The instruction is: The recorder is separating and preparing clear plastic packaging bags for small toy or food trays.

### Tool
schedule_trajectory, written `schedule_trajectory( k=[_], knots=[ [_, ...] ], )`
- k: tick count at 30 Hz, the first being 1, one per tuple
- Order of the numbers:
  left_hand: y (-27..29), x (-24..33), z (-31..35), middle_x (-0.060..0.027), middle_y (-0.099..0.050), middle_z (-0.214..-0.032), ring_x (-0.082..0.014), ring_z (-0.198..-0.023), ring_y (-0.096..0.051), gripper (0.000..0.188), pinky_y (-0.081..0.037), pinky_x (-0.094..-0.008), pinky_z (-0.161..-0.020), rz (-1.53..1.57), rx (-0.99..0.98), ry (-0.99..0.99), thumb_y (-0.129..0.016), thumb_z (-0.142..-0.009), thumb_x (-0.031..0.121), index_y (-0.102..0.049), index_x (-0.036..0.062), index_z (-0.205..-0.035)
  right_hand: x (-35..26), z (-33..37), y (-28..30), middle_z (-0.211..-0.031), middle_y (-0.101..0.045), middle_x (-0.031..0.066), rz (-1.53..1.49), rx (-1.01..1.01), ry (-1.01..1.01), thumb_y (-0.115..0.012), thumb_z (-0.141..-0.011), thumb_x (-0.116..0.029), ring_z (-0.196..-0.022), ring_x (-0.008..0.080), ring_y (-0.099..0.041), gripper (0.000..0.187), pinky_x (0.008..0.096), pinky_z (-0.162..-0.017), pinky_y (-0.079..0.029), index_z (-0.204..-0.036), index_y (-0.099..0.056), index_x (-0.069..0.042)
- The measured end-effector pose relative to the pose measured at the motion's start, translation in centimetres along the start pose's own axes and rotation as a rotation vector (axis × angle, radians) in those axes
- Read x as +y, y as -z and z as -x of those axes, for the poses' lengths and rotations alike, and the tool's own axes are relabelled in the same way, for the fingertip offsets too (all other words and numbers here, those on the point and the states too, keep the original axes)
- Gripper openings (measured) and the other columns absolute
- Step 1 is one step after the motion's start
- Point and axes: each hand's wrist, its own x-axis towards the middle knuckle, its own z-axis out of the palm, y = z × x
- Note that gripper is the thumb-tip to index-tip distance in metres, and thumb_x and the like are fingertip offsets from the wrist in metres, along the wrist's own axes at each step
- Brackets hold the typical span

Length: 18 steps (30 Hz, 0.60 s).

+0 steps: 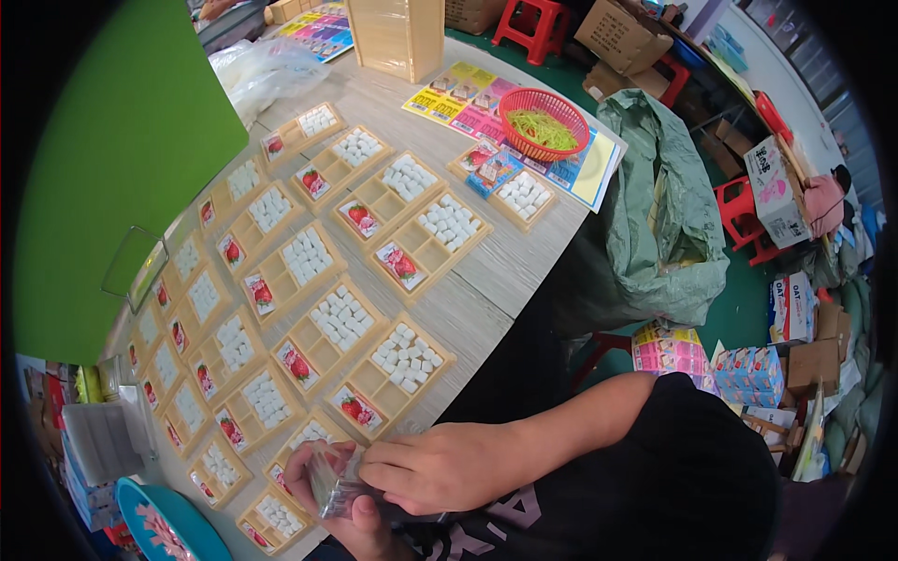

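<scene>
My left hand (360, 533) is wrapped round a stack of clear plastic pieces (330, 486), close to my body at the table's near edge. Bent over the top of that stack are the fingers of my right hand (440, 467), which grip its edge. What the plastic pieces are exactly, I cannot make out. Just beyond my hands lies a pale wooden tray (382, 383) with compartments. Its large compartment holds small white pieces (407, 357), and a strawberry card (357, 409) fills a smaller one. My hands partly hide another such tray (313, 430).
Rows of similar trays (309, 257) cover the table (505, 271). A red basket (545, 122) of yellow-green strips stands at the far right, beside a green sack (655, 206). Low on the left are a blue basin (178, 519) and clear plastic boxes (98, 439). A green panel (103, 178) rises behind.
</scene>
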Motion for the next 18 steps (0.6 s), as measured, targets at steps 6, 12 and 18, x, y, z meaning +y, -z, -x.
schedule_trajectory(
  k=[6, 12, 18],
  knots=[
    [0.08, 0.41, -0.28, -0.0116, -0.055, -0.108, -0.0218, -0.098, -0.058, 0.092, -0.047, -0.0336, -0.088, 0.027, -0.030, 0.012, -0.081, -0.069, 0.052, -0.037, 0.0040, -0.133, 0.17, -0.20, -0.50, -0.089, -0.052, 0.0105, -0.045, 0.037, 0.009, -0.065, -0.083, -0.012, -0.072, 0.0224, -0.059, 0.024, 0.0284, -0.055, -0.052, -0.099, -0.052, 0.002],
    [-0.05, 0.42, -0.33, -0.0107, -0.052, -0.110, -0.0211, -0.099, -0.056, 0.087, -0.046, -0.0328, -0.088, 0.015, -0.054, -0.032, -0.077, -0.073, 0.047, -0.036, 0.0016, -0.134, 0.05, 0.33, -0.95, -0.089, -0.052, 0.0111, -0.120, 0.048, -0.064, -0.065, -0.083, -0.013, -0.072, 0.0220, -0.060, 0.024, 0.0281, -0.055, -0.052, -0.097, -0.052, 0.001],
    [0.10, 0.51, -0.59, -0.0101, -0.050, -0.112, -0.0229, -0.102, -0.055, 0.084, -0.044, -0.0356, -0.092, -0.050, -0.112, -0.009, -0.070, -0.075, 0.054, -0.037, 0.0026, -0.132, -0.12, 0.12, -0.56, -0.085, -0.053, 0.0121, 0.035, 0.098, 0.008, -0.063, -0.082, -0.012, -0.073, 0.0223, -0.061, 0.022, 0.0281, -0.054, -0.052, -0.094, -0.053, 0.003]
  ],
)
